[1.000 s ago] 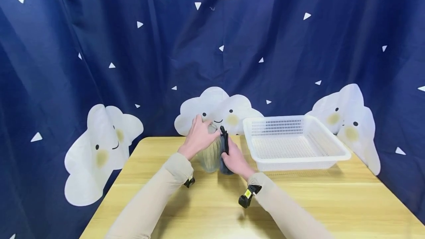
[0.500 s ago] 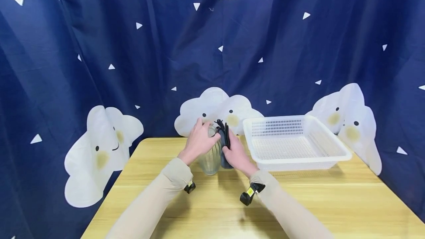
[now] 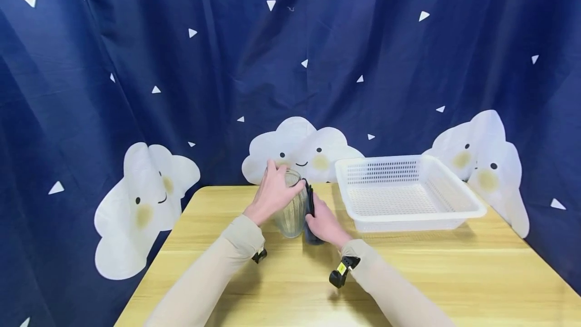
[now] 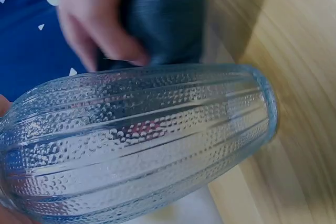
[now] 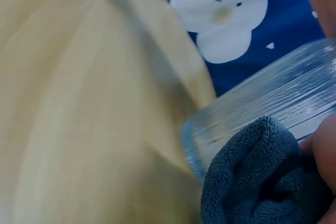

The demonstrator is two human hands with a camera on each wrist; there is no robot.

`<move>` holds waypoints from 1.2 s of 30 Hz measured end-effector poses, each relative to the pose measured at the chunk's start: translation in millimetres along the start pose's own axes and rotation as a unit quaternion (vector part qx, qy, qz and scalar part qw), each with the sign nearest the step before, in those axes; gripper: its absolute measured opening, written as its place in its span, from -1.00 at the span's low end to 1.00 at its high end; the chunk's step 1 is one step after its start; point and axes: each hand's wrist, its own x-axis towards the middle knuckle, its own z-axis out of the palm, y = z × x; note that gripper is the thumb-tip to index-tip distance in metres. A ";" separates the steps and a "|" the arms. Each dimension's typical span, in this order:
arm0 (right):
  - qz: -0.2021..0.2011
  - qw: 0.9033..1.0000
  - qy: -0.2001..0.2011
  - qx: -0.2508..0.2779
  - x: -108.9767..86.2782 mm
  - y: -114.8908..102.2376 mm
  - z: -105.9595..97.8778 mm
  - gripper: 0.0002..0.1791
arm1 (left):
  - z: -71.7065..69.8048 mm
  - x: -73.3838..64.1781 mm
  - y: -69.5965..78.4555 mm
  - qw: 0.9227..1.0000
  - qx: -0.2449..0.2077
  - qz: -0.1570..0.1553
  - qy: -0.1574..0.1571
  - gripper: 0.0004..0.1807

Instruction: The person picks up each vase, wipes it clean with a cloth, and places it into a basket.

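My left hand (image 3: 274, 193) grips a clear ribbed glass vase (image 3: 292, 216) near its rim, in the middle of the table. Dimpled bands run along the vase (image 4: 152, 140) in the left wrist view, its base toward the wood. I cannot tell whether that base touches the table. My right hand (image 3: 326, 221) holds a folded dark blue-grey towel (image 3: 312, 235) close along the vase's right side. Terry texture and rolled folds show on the towel (image 5: 257, 177) in the right wrist view. Part of the right fingers is hidden behind the towel.
A white perforated plastic basket (image 3: 363, 218) stands to the right of the hands on the wooden table (image 3: 290, 286). Behind the table's back edge hangs a navy curtain (image 3: 218, 79) with white clouds and triangles.
The towel and right hand rose slightly along the vase, then came back down. The left hand keeps its hold on the vase with little movement. The head view has shifted slightly.
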 end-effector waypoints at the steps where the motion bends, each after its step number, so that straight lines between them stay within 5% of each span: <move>1: 0.007 1.000 -0.008 0.006 -0.7 1.7 1.5 -0.32 | -0.2 0.2 0.0 1.000 0.003 0.002 0.000 -0.20; 6: 0.037 0.999 -0.010 0.005 3.0 -9.0 -11.3 -0.24 | -3.3 0.9 2.3 1.000 0.030 -0.001 -0.006 -0.16; 13: -0.041 0.997 0.057 -0.010 16.2 -47.6 -47.0 -0.22 | -11.9 -0.1 15.4 0.998 0.052 -0.018 -0.033 -0.18; 20: -0.002 1.000 0.007 -0.026 3.9 -20.6 -20.4 -0.25 | -16.2 -1.1 24.4 0.997 0.027 -0.039 -0.068 -0.22; 24: 0.024 0.997 -0.067 -0.038 -3.5 6.9 0.0 -0.31 | -12.0 -2.0 22.9 0.997 0.008 -0.045 -0.058 -0.25; 27: 0.042 0.994 -0.094 -0.045 -5.7 11.8 -2.6 -0.30 | -4.7 -2.9 20.4 0.998 0.009 -0.038 -0.042 -0.27; 30: 0.038 0.996 -0.074 -0.037 -1.6 1.7 -19.3 -0.27 | 1.8 -4.3 18.9 0.999 0.015 -0.024 -0.022 -0.32; 36: -0.043 0.998 0.003 -0.049 12.1 -34.4 -52.1 -0.24 | 3.8 -6.0 14.9 1.000 0.023 0.001 0.013 -0.35</move>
